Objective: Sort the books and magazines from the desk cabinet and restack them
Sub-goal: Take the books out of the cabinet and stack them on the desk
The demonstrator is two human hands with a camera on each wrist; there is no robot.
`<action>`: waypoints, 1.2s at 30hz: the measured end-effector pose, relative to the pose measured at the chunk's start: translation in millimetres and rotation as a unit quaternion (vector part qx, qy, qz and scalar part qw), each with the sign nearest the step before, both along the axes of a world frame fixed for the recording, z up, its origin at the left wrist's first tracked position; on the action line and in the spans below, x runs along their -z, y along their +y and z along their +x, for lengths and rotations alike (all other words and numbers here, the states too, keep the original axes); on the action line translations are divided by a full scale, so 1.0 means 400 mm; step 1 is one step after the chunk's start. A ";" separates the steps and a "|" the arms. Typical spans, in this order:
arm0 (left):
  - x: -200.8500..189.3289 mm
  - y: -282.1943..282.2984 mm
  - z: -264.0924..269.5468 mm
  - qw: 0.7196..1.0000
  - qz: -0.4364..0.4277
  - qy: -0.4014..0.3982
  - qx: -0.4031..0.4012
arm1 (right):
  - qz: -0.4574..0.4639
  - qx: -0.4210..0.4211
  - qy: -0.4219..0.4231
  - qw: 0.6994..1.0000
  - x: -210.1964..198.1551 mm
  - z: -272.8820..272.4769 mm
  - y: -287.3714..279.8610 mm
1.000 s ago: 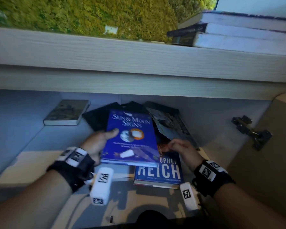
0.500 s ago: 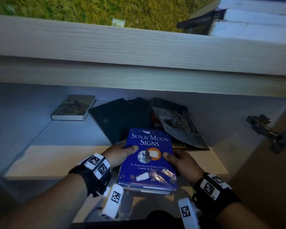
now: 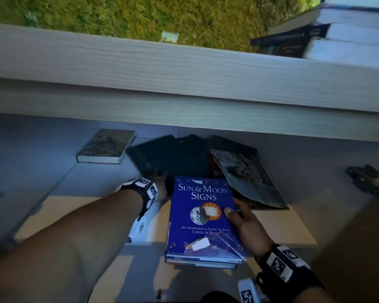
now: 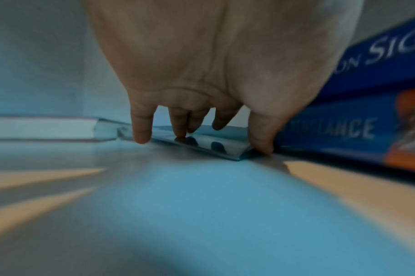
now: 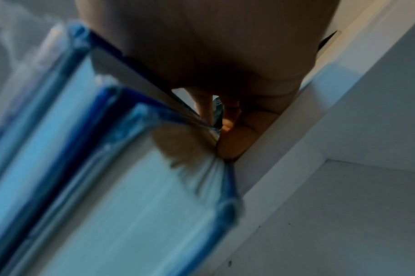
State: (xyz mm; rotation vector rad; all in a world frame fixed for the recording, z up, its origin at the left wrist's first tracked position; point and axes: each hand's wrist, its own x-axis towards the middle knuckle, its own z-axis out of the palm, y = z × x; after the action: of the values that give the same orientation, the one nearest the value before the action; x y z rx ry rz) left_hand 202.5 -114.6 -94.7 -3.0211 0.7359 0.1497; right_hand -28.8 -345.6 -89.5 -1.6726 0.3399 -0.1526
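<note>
Since half a second ago: we see the left hand [image 3: 160,184] gone from the blue book [image 3: 202,217] and reached back to the dark magazine [image 3: 173,158] deeper on the cabinet shelf [image 3: 59,206].
Left grip: spread narrow over the magazine's near edge [image 4: 197,142], thumb and fingertips on the glossy cover; we cannot tell yet whether it is pinched.
Right grip: right hand [image 3: 246,224] holding the blue book and the one under it at their right edge, thumb on top.
Stack position: at the shelf's front lip, overhanging it.
Risk, stack: one-handed hold, loose clear wrapping; we judge the two books may slide apart or tip off.
Risk, magazine: slick and limp; it may slip or drag its neighbours.
Cover text: "SUN & MOON SIGNS", "An Astrological Guide to Love, Career, & Destiny".
Lower spine [image 4: 339,130]: ends in "…ANCE"; rest blurred.
</note>
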 end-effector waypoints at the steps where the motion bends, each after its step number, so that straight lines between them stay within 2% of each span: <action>1: -0.015 0.005 -0.016 1.000 0.005 -0.018 0.016 | -0.001 -0.001 -0.003 1.000 0.003 0.000 0.000; 4: -0.089 0.004 -0.073 0.995 -0.016 -0.063 0.069 | 0.001 -0.002 -0.008 1.000 0.004 -0.003 0.001; 6: -0.106 0.002 -0.094 0.991 0.010 -0.089 0.098 | -0.001 -0.002 -0.011 1.000 0.001 -0.006 0.000; 10: -0.139 0.033 -0.118 0.990 0.073 -0.093 0.073 | -0.010 -0.006 -0.013 1.000 -0.003 -0.009 -0.002; 13: -0.181 0.078 -0.114 0.992 0.064 -0.102 0.048 | 0.006 -0.017 -0.010 1.000 -0.003 -0.006 -0.006; 18: -0.277 0.151 -0.077 0.977 -0.061 -0.201 0.037 | 0.041 -0.011 -0.003 0.999 -0.008 0.004 0.004; 21: -0.319 0.153 -0.110 0.953 -0.162 -0.238 0.092 | 0.029 0.001 0.005 1.000 -0.019 0.008 0.008; 24: -0.328 0.138 -0.220 0.917 -0.271 -0.236 0.171 | 0.023 0.003 0.010 1.000 -0.037 0.012 0.017; 26: -0.307 0.150 -0.305 0.895 -0.307 -0.234 0.221 | -0.001 0.013 0.018 1.000 -0.038 0.023 0.029; 27: -0.287 0.164 -0.347 0.895 -0.315 -0.212 0.235 | -0.033 0.006 0.020 0.999 -0.030 0.034 0.030; 29: -0.236 0.193 -0.423 0.913 -0.307 -0.116 0.243 | -0.051 0.003 0.029 0.998 -0.031 0.037 0.050; 30: -0.213 0.206 -0.451 0.924 -0.303 -0.051 0.229 | -0.056 0.008 0.019 0.998 -0.032 0.034 0.050; 32: -0.172 0.226 -0.479 0.925 -0.351 0.054 0.134 | 0.038 0.045 0.002 0.998 -0.027 0.024 0.036; 34: -0.150 0.232 -0.474 0.899 -0.428 0.089 -0.041 | 0.162 0.085 0.010 0.983 -0.031 0.016 0.019; 36: -0.153 0.213 -0.464 0.875 -0.421 0.156 -0.179 | 0.209 0.113 0.035 0.971 -0.053 0.015 0.009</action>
State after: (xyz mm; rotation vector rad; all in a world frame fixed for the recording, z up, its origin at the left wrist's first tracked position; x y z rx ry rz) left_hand 16.8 -29.4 -33.7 -4.0248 0.2502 0.4345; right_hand -22.7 -341.8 -68.4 -1.2223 0.5738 -0.1780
